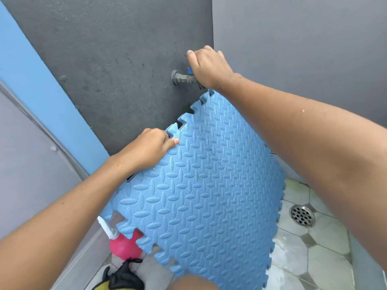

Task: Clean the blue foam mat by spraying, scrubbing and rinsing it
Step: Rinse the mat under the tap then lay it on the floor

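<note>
The blue foam mat point(201, 189), with a tread pattern and jigsaw edges, stands tilted against the dark grey wall under a wall tap point(183, 77). My left hand point(150, 147) grips the mat's upper left edge, thumb on its face. My right hand point(209, 66) is curled over the tap's blue handle, hiding most of it. No water is seen running. A pink spray bottle point(123, 245) with a white nozzle stands on the floor behind the mat's lower left corner.
A round metal floor drain point(302, 215) sits in the wet tiled floor at the right. A black and yellow item point(123, 277) lies on the floor near the bottle. Grey walls close in on both sides.
</note>
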